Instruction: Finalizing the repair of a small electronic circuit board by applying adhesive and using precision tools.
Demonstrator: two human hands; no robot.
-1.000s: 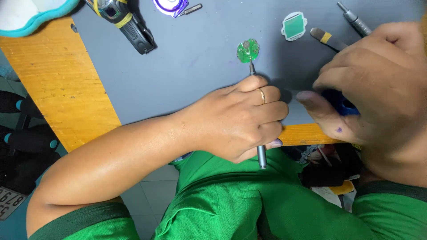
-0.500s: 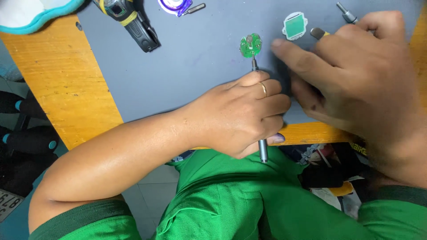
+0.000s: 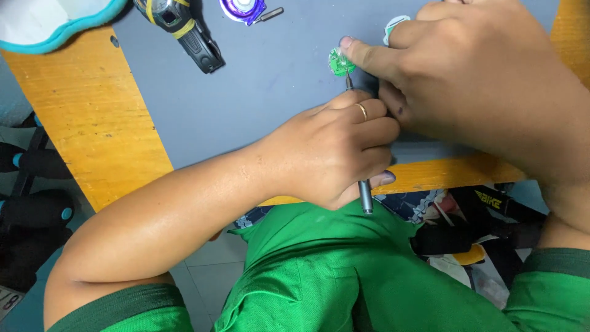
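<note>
My left hand (image 3: 332, 150) is closed around a thin metal screwdriver (image 3: 365, 197), whose tip points up at a small green circuit board (image 3: 337, 63) lying on the grey mat (image 3: 264, 80). A gold ring sits on one left finger. My right hand (image 3: 473, 80) reaches in from the right, and its index fingertip presses on the board's right edge. The right hand hides a small green-and-white piece (image 3: 393, 24) behind it, except for a sliver.
A black and yellow tool (image 3: 184, 27) lies at the mat's top left. A purple round part (image 3: 243, 9) sits at the top middle, and a white tray with a teal rim (image 3: 55, 21) at the far left. The yellow wooden table (image 3: 86, 117) borders the mat.
My right hand has moved left from the table's right edge to the green board and now touches it. My left hand and the screwdriver stayed in place.
</note>
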